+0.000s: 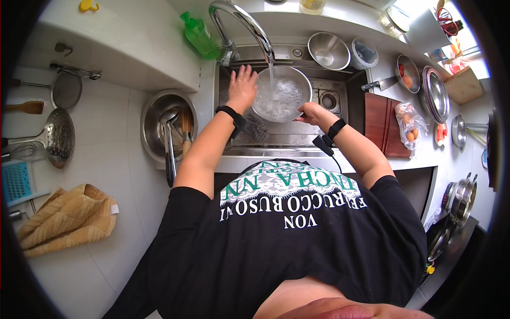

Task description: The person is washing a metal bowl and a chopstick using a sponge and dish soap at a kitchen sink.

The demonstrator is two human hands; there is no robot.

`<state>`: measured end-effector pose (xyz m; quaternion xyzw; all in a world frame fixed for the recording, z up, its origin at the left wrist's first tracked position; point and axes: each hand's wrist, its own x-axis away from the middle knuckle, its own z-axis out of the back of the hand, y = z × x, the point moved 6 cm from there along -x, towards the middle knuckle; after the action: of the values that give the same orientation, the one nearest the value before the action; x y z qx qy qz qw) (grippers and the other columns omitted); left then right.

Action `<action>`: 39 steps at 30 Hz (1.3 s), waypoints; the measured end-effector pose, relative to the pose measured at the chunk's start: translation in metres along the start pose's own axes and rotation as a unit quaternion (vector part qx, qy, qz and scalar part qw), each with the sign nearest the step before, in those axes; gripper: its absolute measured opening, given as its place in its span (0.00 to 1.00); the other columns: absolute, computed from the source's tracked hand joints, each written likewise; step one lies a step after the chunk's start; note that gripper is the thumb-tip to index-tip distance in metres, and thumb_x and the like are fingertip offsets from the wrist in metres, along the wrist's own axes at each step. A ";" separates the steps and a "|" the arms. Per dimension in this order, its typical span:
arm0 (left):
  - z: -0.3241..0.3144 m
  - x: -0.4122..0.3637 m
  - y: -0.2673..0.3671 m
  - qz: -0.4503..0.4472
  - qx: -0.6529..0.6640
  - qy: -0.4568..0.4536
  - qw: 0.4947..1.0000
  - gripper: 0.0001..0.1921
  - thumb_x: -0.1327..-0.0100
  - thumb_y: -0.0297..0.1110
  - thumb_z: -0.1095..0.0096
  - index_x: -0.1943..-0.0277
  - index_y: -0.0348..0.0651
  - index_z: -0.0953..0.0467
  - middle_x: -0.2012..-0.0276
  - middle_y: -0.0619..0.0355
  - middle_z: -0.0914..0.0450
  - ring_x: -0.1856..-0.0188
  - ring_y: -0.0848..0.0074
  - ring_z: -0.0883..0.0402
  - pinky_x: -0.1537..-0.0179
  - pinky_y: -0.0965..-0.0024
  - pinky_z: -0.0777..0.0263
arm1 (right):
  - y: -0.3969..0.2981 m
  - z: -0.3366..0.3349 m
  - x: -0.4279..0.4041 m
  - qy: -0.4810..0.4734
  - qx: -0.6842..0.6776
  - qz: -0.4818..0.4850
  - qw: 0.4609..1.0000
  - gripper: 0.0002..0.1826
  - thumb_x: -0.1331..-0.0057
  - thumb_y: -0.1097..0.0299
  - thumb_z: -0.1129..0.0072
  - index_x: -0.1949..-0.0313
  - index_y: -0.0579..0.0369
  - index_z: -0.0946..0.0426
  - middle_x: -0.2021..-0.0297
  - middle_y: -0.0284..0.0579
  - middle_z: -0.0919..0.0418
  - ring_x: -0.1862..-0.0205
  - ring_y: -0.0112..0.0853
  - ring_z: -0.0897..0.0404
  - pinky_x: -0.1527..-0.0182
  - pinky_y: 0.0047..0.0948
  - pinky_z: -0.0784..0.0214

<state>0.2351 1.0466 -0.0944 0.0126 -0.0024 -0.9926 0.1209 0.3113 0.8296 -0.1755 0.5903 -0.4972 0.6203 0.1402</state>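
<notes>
A round stainless steel bowl point(298, 74) is in the sink point(275, 137), under the curved chrome faucet point(255, 30). Water runs from the spout into it, and the water point(281, 97) inside is bubbling. My right hand point(311, 113) grips the bowl's near right rim, thumb on top. Beside the left rim, my left hand point(243, 88) is spread with its fingers apart, holding nothing; whether it touches the rim is unclear. Below my left wrist lies a dark bristly object point(255, 127), possibly a scrubber. The sink drain point(329, 100) shows right of the bowl.
Left of the sink, a steel bowl point(148, 123) holds utensils and a brush. A green bottle point(201, 38) stands behind. Another steel bowl point(328, 52) sits at the back. On the right are a knife point(380, 84), a wooden cutting board point(380, 123) and bagged eggs point(410, 123).
</notes>
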 end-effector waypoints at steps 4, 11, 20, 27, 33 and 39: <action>0.041 -0.007 -0.050 0.121 -0.076 0.168 0.975 0.23 0.41 0.33 0.49 0.41 0.44 0.38 0.40 0.46 0.40 0.37 0.58 0.44 0.40 0.59 0.47 | 0.006 0.002 -0.002 0.000 -0.043 -0.028 0.999 0.14 0.37 0.75 0.58 0.53 0.65 0.36 0.64 0.51 0.24 0.67 0.39 0.20 0.75 0.21 0.25; 0.034 -0.028 -0.113 0.220 0.027 0.019 0.975 0.11 0.43 0.29 0.49 0.57 0.41 0.27 0.65 0.47 0.23 0.59 0.55 0.24 0.61 0.56 0.30 | 0.007 0.001 -0.004 -0.073 -0.096 -0.035 0.992 0.12 0.37 0.71 0.53 0.55 0.62 0.34 0.65 0.47 0.23 0.67 0.34 0.20 0.74 0.17 0.25; 0.048 -0.035 -0.112 0.175 0.063 0.051 0.981 0.09 0.47 0.24 0.53 0.66 0.38 0.25 0.68 0.46 0.22 0.63 0.54 0.23 0.62 0.57 0.30 | 0.011 0.007 -0.008 -0.070 -0.093 -0.023 0.993 0.12 0.36 0.65 0.52 0.57 0.58 0.32 0.65 0.43 0.23 0.68 0.31 0.20 0.74 0.18 0.25; 0.055 -0.046 -0.118 0.182 0.122 0.094 0.971 0.13 0.46 0.24 0.51 0.57 0.38 0.24 0.66 0.48 0.20 0.62 0.57 0.22 0.61 0.60 0.30 | 0.021 0.013 -0.017 -0.018 -0.098 -0.024 0.995 0.14 0.34 0.58 0.56 0.57 0.56 0.33 0.67 0.40 0.24 0.71 0.29 0.22 0.75 0.19 0.25; 0.054 -0.024 -0.099 0.273 0.187 0.174 0.927 0.25 0.44 0.27 0.47 0.43 0.33 0.39 0.61 0.44 0.26 0.58 0.55 0.26 0.58 0.59 0.33 | 0.022 0.014 -0.020 -0.044 -0.136 -0.038 0.989 0.15 0.33 0.57 0.57 0.57 0.55 0.33 0.67 0.41 0.24 0.73 0.27 0.23 0.76 0.18 0.25; 0.012 0.002 0.018 -0.023 -0.002 0.149 0.989 0.32 0.50 0.27 0.44 0.40 0.36 0.44 0.42 0.47 0.41 0.39 0.59 0.43 0.44 0.62 0.44 | 0.008 0.033 -0.022 0.059 -0.093 0.002 0.994 0.13 0.35 0.68 0.59 0.53 0.59 0.34 0.64 0.45 0.25 0.70 0.32 0.21 0.76 0.22 0.24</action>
<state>0.2368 1.0287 -0.0825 0.1603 0.0177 -0.9821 0.0970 0.3312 0.8093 -0.2047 0.5361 -0.5442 0.6057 0.2226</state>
